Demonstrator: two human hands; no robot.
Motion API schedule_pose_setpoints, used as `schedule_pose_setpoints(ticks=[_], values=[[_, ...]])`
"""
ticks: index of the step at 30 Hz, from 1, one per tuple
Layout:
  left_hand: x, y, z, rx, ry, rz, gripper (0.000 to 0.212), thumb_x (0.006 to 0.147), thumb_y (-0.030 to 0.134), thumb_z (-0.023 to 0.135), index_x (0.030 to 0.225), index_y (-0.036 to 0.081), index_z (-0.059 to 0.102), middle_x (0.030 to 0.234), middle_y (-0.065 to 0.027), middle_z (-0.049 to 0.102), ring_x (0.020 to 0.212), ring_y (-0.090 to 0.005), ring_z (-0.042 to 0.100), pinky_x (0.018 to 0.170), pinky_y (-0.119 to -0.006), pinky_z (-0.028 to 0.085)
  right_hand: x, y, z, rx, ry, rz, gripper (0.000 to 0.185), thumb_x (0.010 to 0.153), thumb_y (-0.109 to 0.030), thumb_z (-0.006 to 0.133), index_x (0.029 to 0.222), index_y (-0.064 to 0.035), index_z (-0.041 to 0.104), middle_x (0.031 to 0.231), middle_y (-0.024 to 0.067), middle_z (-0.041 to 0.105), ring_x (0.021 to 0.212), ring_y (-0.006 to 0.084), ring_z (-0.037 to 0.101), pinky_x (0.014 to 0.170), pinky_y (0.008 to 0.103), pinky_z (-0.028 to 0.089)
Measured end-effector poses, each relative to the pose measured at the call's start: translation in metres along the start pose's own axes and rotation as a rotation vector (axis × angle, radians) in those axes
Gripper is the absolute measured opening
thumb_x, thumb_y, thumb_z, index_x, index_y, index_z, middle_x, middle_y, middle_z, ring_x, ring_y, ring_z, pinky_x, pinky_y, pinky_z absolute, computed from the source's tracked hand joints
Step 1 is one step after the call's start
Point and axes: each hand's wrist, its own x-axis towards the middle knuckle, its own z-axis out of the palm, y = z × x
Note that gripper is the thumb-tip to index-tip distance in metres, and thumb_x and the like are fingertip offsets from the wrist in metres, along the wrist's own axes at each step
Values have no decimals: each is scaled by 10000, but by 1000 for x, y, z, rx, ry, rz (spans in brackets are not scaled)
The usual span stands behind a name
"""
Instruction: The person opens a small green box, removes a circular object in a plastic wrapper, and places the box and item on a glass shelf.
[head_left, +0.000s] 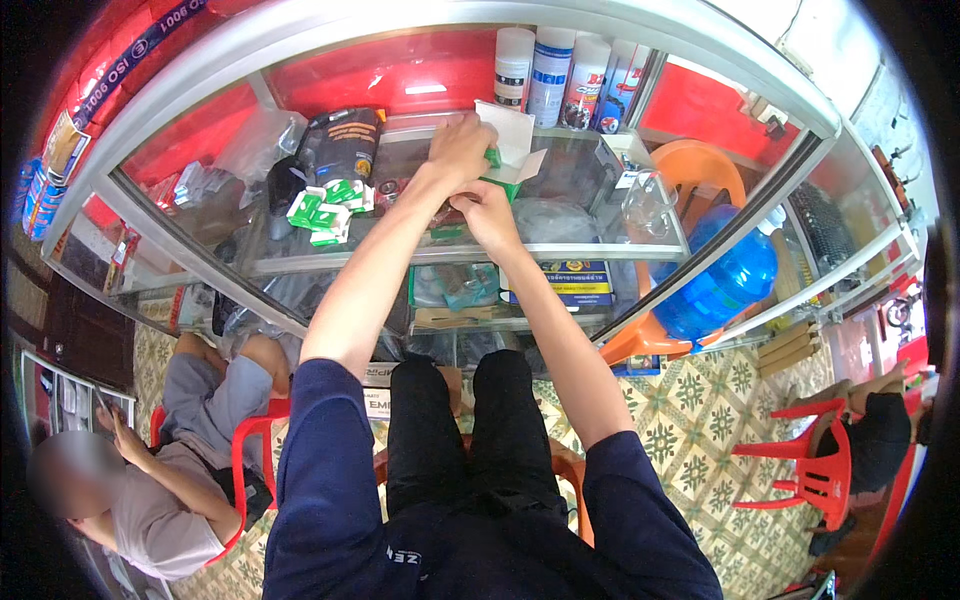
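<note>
An open carton (511, 142), white inside with green outer sides, stands on the glass shelf of a display case with its flaps raised. My left hand (462, 144) is at its left side, knuckles up, over a small green box (492, 157). Its fingertips are hidden, so I cannot tell whether it grips that box. Closer to me, my right hand (489, 216) holds the carton's near side, thumb toward the left. To the left lies a loose pile of small green-and-white boxes (322, 212). A ring-shaped metal part (388, 189) is beside my left forearm.
Spray cans (551, 75) stand behind the carton. A black package (345, 142) is at back left, clear safety glasses (646, 206) at right. A blue water bottle (724, 274) rests by an orange chair (697, 172). A person (172, 502) sits at left, another (877, 442) at far right.
</note>
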Motion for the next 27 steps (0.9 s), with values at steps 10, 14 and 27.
schedule_pose_setpoints(ticks=[10, 14, 27], values=[[-96, -15, -32, -1068, 236, -263, 329, 967, 129, 586, 1264, 19, 501, 1065, -112, 644, 836, -170, 670, 707, -277, 537, 2, 2, -4, 265, -37, 64, 217, 885, -20, 521, 1070, -18, 634, 887, 47, 668, 766, 126, 606, 704, 248, 469], [-142, 0, -40, -1469, 103, -346, 466, 948, 135, 624, 1368, 48, 442, 1025, -94, 665, 774, -164, 678, 659, -260, 519, -1, -9, -7, 326, -124, 118, 225, 970, -209, 549, 1111, -50, 623, 883, 12, 639, 731, 86, 572, 638, 222, 427], [-150, -1, -12, -1418, 281, -376, 476, 879, 151, 726, 1243, 87, 427, 961, -36, 636, 797, -81, 574, 639, -222, 447, -6, -11, -8, 150, -195, 83, 137, 875, -95, 682, 973, -16, 626, 821, 46, 649, 707, 104, 603, 623, 233, 466]])
